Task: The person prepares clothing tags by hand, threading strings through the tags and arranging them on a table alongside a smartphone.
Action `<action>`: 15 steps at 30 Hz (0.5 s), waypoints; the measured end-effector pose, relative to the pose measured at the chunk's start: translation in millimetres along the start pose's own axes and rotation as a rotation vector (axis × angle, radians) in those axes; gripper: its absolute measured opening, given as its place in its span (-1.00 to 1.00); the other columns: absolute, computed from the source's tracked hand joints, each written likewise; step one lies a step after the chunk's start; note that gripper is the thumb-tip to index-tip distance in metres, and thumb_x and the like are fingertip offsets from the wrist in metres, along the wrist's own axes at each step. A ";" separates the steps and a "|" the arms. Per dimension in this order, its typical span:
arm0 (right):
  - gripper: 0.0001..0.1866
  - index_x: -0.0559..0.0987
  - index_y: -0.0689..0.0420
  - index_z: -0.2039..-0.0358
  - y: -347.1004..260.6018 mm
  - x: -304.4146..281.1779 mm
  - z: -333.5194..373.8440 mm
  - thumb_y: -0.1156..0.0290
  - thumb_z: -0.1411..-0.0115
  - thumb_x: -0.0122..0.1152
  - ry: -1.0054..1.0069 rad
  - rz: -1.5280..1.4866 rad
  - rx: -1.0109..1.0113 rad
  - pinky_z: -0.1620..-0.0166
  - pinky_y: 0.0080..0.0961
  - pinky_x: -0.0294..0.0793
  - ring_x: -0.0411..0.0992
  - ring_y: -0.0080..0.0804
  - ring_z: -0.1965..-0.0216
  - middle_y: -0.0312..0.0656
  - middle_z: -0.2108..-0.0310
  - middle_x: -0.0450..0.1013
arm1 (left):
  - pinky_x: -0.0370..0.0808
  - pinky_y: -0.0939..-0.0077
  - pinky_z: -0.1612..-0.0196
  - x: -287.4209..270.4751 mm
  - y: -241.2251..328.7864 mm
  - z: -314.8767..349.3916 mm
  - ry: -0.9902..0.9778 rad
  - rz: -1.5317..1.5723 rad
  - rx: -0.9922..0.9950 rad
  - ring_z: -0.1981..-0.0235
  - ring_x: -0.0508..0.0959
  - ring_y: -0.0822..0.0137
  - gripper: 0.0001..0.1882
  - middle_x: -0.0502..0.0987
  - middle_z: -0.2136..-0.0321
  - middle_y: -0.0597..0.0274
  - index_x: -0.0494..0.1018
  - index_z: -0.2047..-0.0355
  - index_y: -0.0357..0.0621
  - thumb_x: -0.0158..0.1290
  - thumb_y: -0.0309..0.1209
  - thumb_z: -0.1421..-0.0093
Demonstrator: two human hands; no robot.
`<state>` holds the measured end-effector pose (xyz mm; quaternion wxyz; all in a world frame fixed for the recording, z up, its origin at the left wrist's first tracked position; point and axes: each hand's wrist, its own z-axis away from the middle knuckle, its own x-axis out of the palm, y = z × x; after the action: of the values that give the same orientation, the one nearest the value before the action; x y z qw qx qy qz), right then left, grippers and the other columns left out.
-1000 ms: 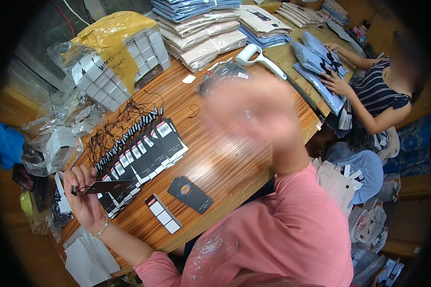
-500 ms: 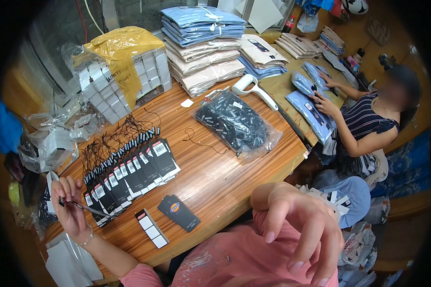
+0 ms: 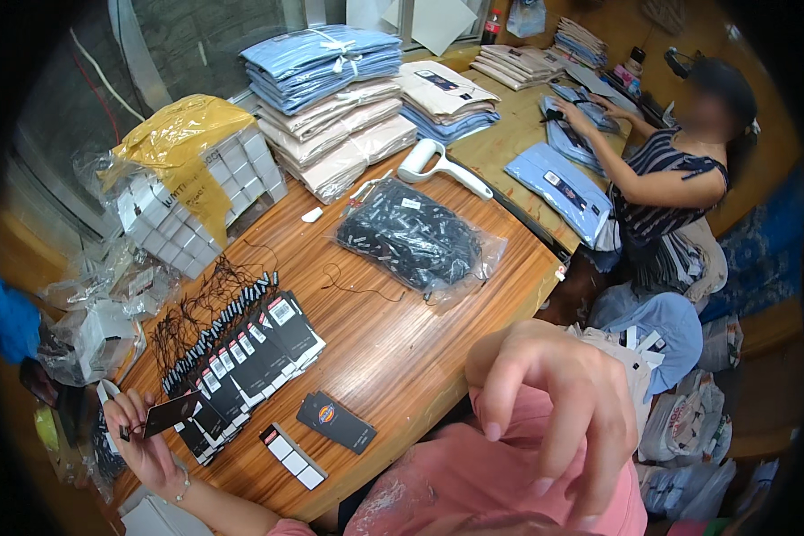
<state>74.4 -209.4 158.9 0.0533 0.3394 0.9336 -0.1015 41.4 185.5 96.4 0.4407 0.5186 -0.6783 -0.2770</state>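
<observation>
My left hand [image 3: 143,439], at the table's left edge, pinches a dark hang tag [image 3: 171,413]. A white strip shows behind its fingers. Beside it lies a long overlapping row of black hang tags [image 3: 257,364] with barcode stickers, their black strings [image 3: 207,308] fanned toward the back. My right hand [image 3: 558,402] hovers in front of my pink shirt, fingers bent and apart, holding nothing. Between my hands on the table are a small pile of dark tags [image 3: 339,423] with a colored emblem and a strip of white stickers [image 3: 293,456].
A clear bag of black strings [image 3: 411,237] lies mid-table near a white tape dispenser [image 3: 447,168]. Behind stand stacked folded garments [image 3: 330,134] and a block of white boxes [image 3: 183,201]. At right, a co-worker [image 3: 670,170] handles blue packed shirts; bags crowd the floor below.
The view has shifted. The tag in my left hand has turned from edge-on to show its dark flat side. The co-worker's hands have moved off the nearest blue packet to one farther back.
</observation>
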 end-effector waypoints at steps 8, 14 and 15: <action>-0.92 0.53 0.03 0.61 9.8 -1.4 -3.0 0.47 0.07 0.08 0.110 0.064 -0.079 0.22 -0.19 0.29 0.37 -0.51 0.32 -0.50 0.31 0.47 | 0.18 0.48 0.15 8.7 1.7 0.2 0.085 -0.087 0.028 0.54 0.09 0.50 -0.72 0.06 0.62 0.37 0.10 0.55 -0.08 -0.02 -0.31 -0.11; -0.88 0.53 -0.04 0.63 7.4 -1.7 -5.9 0.45 0.00 0.12 0.096 0.077 0.059 0.29 -0.27 0.27 0.37 -0.57 0.37 -0.61 0.35 0.46 | 0.16 0.53 0.26 16.0 3.0 5.9 0.190 -0.165 0.060 0.59 0.07 0.53 -0.72 0.04 0.68 0.41 0.08 0.61 -0.03 -0.11 -0.27 -0.14; -0.85 0.52 -0.08 0.64 6.0 -3.5 -8.8 0.44 -0.04 0.13 0.052 0.083 0.139 0.31 -0.30 0.27 0.37 -0.58 0.38 -0.66 0.36 0.46 | 0.16 0.52 0.26 17.1 0.0 2.0 0.183 -0.162 0.058 0.59 0.07 0.52 -0.72 0.04 0.69 0.41 0.08 0.62 -0.04 -0.13 -0.27 -0.14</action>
<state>80.7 -205.2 167.1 0.0097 0.3830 0.9106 -0.1550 38.4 169.1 100.8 0.4617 0.6074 -0.5989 -0.2433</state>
